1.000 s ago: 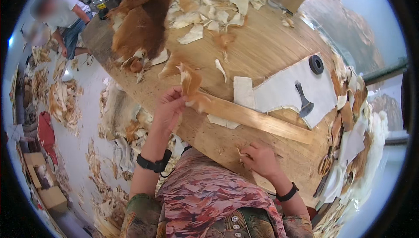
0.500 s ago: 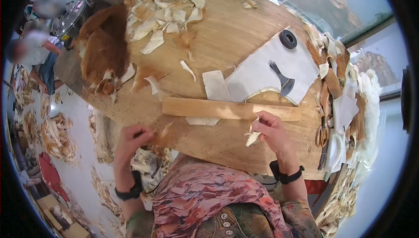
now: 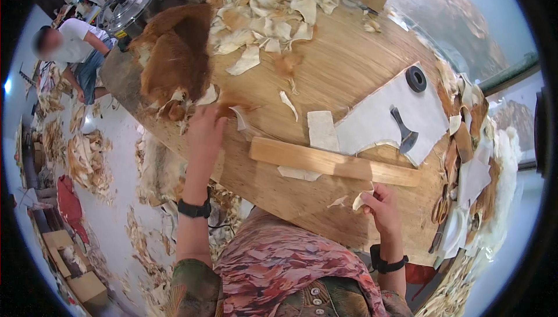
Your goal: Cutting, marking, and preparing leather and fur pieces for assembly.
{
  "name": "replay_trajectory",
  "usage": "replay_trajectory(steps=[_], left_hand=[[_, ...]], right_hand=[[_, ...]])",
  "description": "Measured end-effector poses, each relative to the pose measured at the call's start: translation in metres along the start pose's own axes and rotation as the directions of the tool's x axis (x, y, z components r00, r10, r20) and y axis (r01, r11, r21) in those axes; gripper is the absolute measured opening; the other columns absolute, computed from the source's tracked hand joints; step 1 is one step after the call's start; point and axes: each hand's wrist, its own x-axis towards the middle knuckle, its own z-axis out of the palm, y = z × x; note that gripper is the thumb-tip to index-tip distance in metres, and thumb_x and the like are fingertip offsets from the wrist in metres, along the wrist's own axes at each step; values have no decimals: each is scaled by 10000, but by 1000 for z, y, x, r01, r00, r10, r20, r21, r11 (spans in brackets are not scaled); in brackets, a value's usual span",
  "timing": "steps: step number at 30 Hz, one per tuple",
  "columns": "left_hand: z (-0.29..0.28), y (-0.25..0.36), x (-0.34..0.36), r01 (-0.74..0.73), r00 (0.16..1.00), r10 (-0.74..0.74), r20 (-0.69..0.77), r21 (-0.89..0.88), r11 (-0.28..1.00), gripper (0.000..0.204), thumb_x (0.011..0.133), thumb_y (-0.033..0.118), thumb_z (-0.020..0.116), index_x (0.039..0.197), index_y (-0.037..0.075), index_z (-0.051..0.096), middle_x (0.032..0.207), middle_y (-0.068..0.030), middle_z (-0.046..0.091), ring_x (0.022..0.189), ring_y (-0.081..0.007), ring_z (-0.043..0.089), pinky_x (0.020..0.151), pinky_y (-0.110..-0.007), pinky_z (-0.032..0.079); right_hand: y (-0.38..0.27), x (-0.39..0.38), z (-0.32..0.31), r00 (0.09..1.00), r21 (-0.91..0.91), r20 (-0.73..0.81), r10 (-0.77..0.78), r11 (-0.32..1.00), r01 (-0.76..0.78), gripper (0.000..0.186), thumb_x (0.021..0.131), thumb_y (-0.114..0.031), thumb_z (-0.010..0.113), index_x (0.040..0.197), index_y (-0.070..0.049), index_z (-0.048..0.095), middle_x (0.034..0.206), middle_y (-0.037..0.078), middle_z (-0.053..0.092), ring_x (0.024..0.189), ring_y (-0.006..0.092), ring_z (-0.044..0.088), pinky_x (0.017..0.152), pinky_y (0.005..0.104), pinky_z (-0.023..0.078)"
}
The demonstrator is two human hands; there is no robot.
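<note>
Left hand: the left hand is reaching up the left-centre of the frame, fingers loosely spread and lying on a brown scrap at the edge of the table; whether it is gripping the scrap I cannot tell.
Right hand: the right hand is sitting at lower right of centre, fingers curling around a small pale scrap and pinching it just below the wooden ruler.
Wooden ruler: it is lying flat across the middle of the frame, slanting down to the right.
Pale pieces: a white sheet is lying right of centre with a dark knife and a black ring resting on it.
Fur pile: a reddish-brown pelt is lying at upper left of the table, beside a heap of pale cuttings along the top.
Floor: scraps are lying scattered at left, where another person is crouching at the upper left.
</note>
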Motion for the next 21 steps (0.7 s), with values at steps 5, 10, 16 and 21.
replay_trajectory(steps=[5,10,16,21], left_hand=[[13,-14,13,-133,989,124,82,112,985,229,750,34,683,974,14,641,940,-146,588,922,-341,576,772,-411,483],[16,-22,22,-122,982,104,157,109,986,192,717,16,688,904,22,644,897,-150,568,925,-344,565,764,-422,478],[10,-43,25,60,967,24,255,-318,946,115,762,31,688,852,16,618,978,-122,615,898,-228,600,757,-347,481],[-19,-13,56,4,855,163,493,-321,947,199,789,84,689,968,15,634,1081,-140,630,941,-244,611,798,-338,480]], right_hand=[[10,-2,-3,984,-4,-163,-78,997,78,108,866,-118,673,924,-39,629,735,19,638,549,51,539,490,182,420],[38,12,-62,899,300,-424,-108,920,252,178,857,-69,654,1020,-12,613,878,61,637,645,84,578,523,210,453],[19,0,-8,734,-638,-350,-582,722,268,463,798,14,639,1244,-12,516,1101,108,558,797,157,600,618,249,507],[48,-11,18,873,-569,-254,-417,794,214,500,758,-12,710,1221,-27,521,1107,136,564,882,227,620,731,321,522]])
